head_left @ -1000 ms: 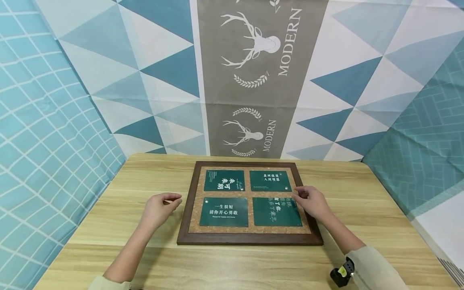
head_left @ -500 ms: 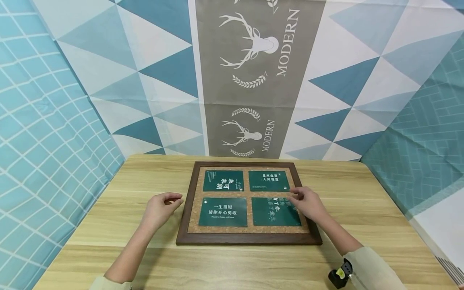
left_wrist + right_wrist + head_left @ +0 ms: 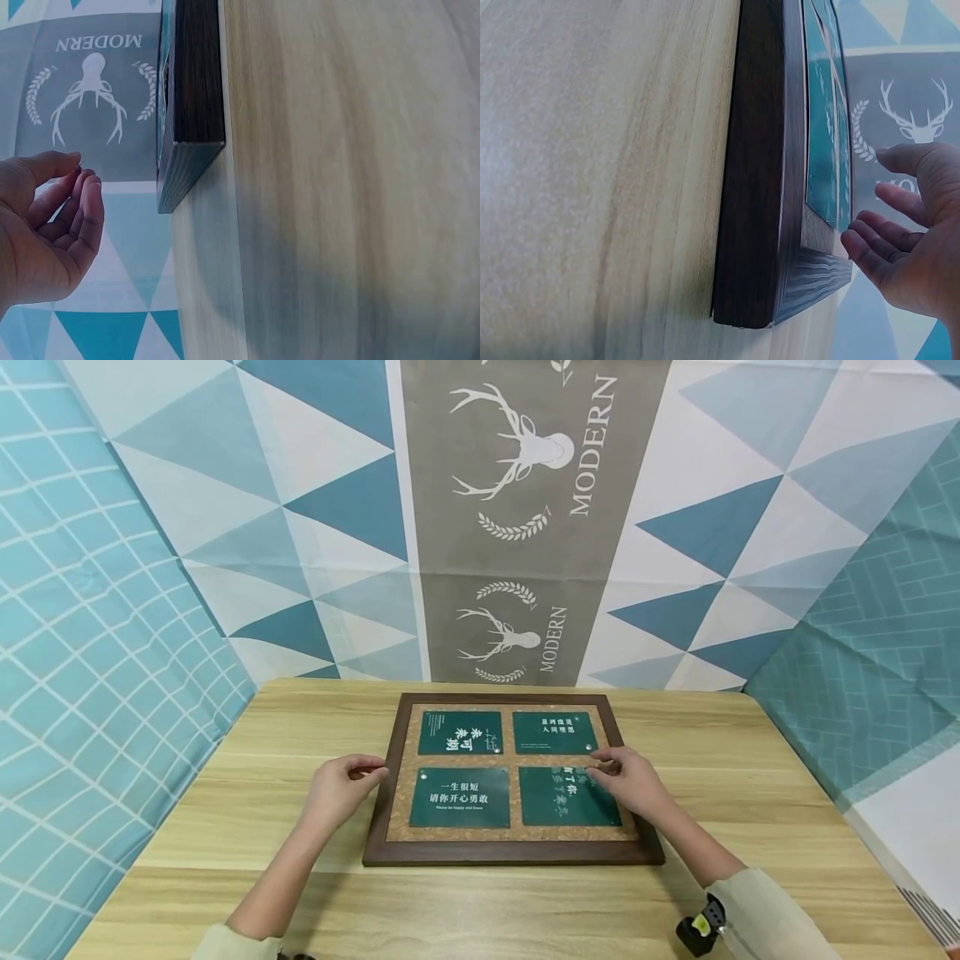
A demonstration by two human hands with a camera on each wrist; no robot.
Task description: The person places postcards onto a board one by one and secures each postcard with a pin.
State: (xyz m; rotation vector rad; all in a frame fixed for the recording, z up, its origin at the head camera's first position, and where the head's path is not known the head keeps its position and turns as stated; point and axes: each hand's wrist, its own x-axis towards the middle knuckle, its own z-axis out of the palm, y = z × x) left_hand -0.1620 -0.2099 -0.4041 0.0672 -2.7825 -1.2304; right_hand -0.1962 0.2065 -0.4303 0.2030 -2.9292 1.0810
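A corkboard in a dark brown frame (image 3: 510, 853) lies on the table and bears green cards with white lettering. At its left edge, my left hand (image 3: 339, 792) pinches a tiny dark-tipped pin (image 3: 79, 169) between thumb and forefinger, mostly hidden by the fingertips. My right hand (image 3: 633, 783) hovers over the board's right side, loosely curled, thumb and forefinger apart. It overlaps the lower right card (image 3: 558, 806). Small tacks show on the upper left card (image 3: 450, 727), the upper right card (image 3: 543, 731) and the lower left card (image 3: 459, 810).
The wooden table (image 3: 480, 910) extends around the frame. Behind it stands a wall covering (image 3: 517, 552) with triangles and a deer motif; a blue tiled sheet (image 3: 97, 635) covers the left side. A small black device (image 3: 701, 927) sits at my right cuff.
My left hand has shifted slightly right, up to the frame's left side. My right hand has moved a little left over the board. The cards stay where they were.
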